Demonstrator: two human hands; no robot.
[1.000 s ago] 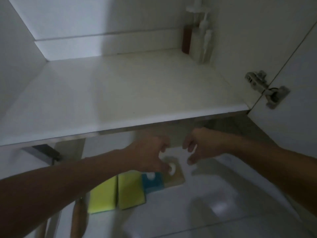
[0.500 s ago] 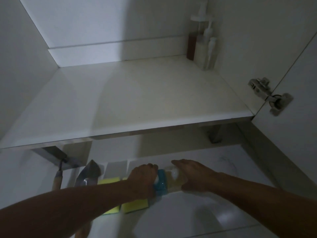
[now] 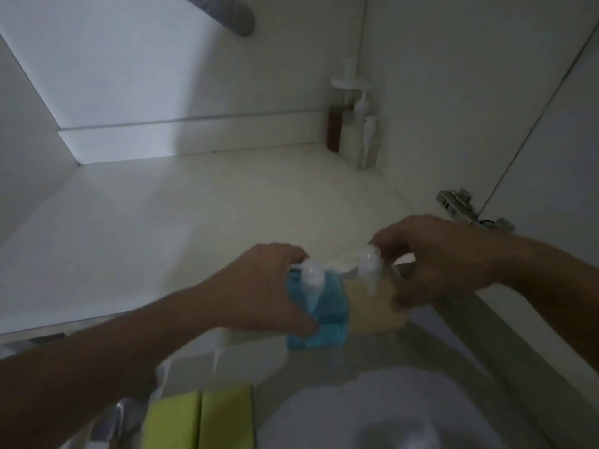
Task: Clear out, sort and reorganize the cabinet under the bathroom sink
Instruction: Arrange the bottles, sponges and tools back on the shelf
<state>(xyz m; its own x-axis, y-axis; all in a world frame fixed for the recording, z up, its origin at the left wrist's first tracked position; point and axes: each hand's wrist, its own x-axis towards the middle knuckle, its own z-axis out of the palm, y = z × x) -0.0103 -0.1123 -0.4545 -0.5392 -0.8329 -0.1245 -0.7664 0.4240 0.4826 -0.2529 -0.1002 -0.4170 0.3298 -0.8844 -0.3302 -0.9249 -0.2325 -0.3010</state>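
Note:
My left hand [image 3: 259, 290] grips a blue pump bottle [image 3: 324, 312] with a white pump top. My right hand [image 3: 437, 264] grips a yellowish pump bottle [image 3: 372, 306] right beside it. Both bottles are lifted side by side at the front edge of the white cabinet shelf [image 3: 201, 218], upright and touching each other. Three pump bottles [image 3: 356, 134] stand in the shelf's back right corner, one of them brown.
Two yellow-green sponges [image 3: 201, 419] lie on the floor below, at the bottom left. A metal door hinge [image 3: 460, 205] sits on the right cabinet wall beside the open door. A grey rounded shape [image 3: 227, 14] hangs at the top.
Both hands closed round the two bottles on the floor and lifted them up to the shelf's front edge. The view tilted upward.

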